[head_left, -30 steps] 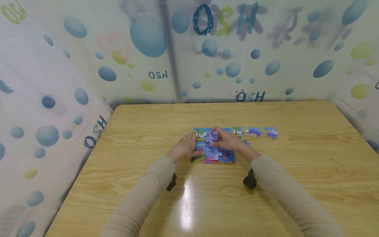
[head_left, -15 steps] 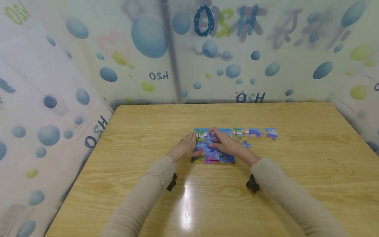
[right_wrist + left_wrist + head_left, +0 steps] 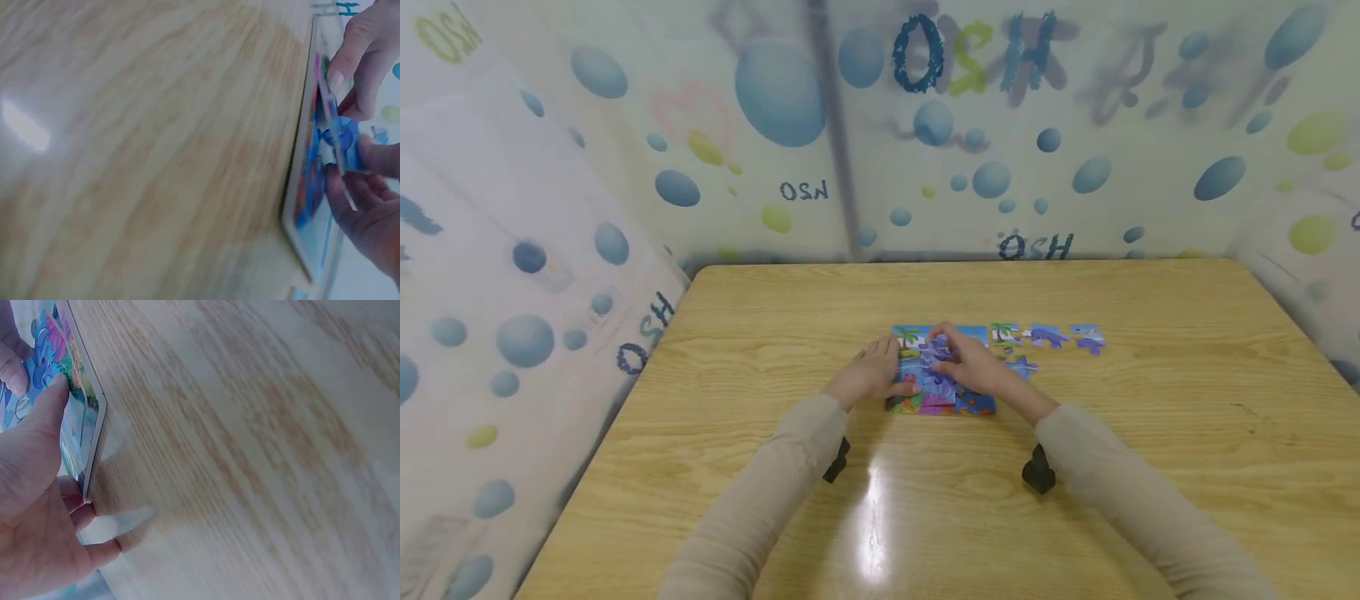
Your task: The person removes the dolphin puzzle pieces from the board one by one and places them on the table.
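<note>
The puzzle board (image 3: 977, 402) lies flat on the wooden table (image 3: 700, 350), a bit right of the middle. The left hand (image 3: 868, 373) is at the board's left side. Its thumb lies straight on top, and its other fingers are apart from the thumb, down by the left edge. I can't tell if that thumb touches the joined pieces too.

The right hand (image 3: 976, 363) pinches some joined puzzle pieces (image 3: 938, 390) between thumb and fingers. They are over the board and tipped up from it. The hand hides part of them, so I can't count them. It also covers much of the board's right side.

Off to the right, three loose pieces (image 3: 1048, 335) sit in a row. One nearer piece (image 3: 1021, 367) is partly behind the right hand, and I can't see if it is one bit or two. Both sleeves (image 3: 767, 492) are cut off at the bottom. A dark thing (image 3: 1039, 472) peeks out by the right sleeve, too hidden to name.
</note>
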A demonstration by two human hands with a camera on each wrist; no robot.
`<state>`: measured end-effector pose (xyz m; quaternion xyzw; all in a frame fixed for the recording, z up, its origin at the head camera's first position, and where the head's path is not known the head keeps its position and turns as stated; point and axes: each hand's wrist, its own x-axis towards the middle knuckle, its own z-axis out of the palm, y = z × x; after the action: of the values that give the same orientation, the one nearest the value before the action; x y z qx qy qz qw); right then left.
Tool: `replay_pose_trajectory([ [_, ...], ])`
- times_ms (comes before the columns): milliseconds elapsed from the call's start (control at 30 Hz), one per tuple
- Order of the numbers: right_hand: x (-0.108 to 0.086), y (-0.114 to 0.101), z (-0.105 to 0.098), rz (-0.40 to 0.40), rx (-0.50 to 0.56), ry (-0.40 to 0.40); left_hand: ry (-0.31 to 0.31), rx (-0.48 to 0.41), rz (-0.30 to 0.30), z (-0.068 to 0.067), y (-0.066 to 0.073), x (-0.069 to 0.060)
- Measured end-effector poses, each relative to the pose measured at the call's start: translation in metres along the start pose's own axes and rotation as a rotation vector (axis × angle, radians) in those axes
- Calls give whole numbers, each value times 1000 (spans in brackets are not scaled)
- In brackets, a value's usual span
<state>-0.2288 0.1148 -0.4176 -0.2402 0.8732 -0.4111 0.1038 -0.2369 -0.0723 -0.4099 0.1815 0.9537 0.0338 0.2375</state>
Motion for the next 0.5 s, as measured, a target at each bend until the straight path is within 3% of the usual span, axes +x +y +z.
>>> replay_pose_trajectory([
  [167, 0, 6, -1, -36, 53, -4, 2, -3, 2, 0, 2, -1],
  [300, 1, 6, -2, 10, 92, -11, 4, 1, 5, 0, 3, -1],
  [500, 5, 1, -2, 38, -72, -35, -3, -15, 1, -1, 1, 0],
])
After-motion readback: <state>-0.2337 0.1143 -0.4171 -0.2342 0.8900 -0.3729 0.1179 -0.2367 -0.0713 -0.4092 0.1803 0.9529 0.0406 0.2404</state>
